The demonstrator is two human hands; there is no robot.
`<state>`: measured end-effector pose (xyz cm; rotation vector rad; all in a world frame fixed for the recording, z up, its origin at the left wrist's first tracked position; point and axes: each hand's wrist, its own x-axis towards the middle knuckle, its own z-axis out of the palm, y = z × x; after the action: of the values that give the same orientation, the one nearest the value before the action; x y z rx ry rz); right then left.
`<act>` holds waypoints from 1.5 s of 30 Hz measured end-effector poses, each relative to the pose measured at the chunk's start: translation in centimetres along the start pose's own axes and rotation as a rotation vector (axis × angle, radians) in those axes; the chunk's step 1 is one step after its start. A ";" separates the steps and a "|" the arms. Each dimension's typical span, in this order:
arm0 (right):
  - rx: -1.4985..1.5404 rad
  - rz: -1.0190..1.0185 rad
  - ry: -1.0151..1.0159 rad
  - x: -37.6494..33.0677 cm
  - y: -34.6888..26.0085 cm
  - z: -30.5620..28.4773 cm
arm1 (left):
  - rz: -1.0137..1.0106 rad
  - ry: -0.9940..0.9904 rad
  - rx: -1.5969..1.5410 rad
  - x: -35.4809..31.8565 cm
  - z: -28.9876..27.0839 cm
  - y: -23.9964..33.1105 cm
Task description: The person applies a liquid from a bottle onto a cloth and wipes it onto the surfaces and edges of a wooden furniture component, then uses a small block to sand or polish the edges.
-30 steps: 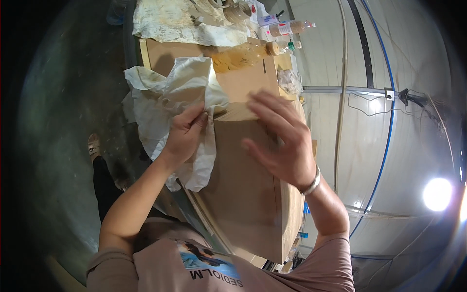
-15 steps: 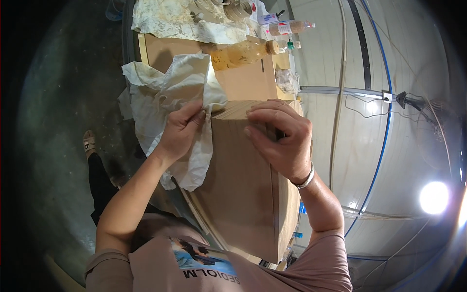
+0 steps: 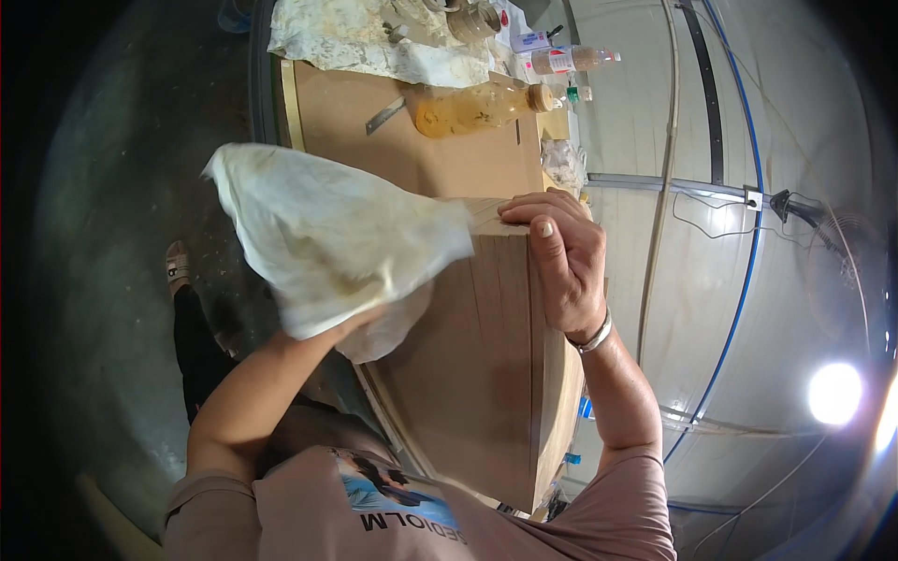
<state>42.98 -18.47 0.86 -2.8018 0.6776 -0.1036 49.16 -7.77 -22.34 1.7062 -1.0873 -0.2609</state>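
Observation:
A white cloth (image 3: 327,229), blurred by motion, billows up over the left part of a wooden box-like piece (image 3: 458,365). My left hand (image 3: 357,323) is closed on the cloth, which covers most of its fingers. On the far right corner of the wooden piece rests my right hand (image 3: 569,248). Its fingers lie stretched over the top edge, the thumb stands apart, and it holds nothing. A metal bracelet (image 3: 593,335) circles that wrist.
Beyond the wooden piece is a brown tabletop (image 3: 337,112) with a large bottle of amber liquid (image 3: 468,107) lying on its side, a flat blade (image 3: 383,116), a stained sheet (image 3: 374,47) and smaller bottles (image 3: 571,60). A pale wall with cables (image 3: 744,262) stands at right.
The cloth has swung up and spread out, and my left hand has dropped nearer to me. My right hand has gone from curled fingers to lying over the corner.

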 end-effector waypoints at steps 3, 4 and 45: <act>0.025 0.062 -0.015 -1.0 0.3 0.2 | -0.350 -0.074 -0.851 1.3 -1.6 0.3; 0.010 0.064 0.008 -1.0 0.7 0.1 | 0.024 -0.054 -0.587 2.1 -2.3 0.1; 0.083 -0.043 0.062 -1.0 0.9 -0.4 | -0.356 -0.200 -1.359 7.7 -2.3 4.2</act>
<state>41.66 -18.85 1.05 -2.7443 0.6130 -0.2221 52.72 -12.32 -15.38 0.6010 -0.4498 -1.1161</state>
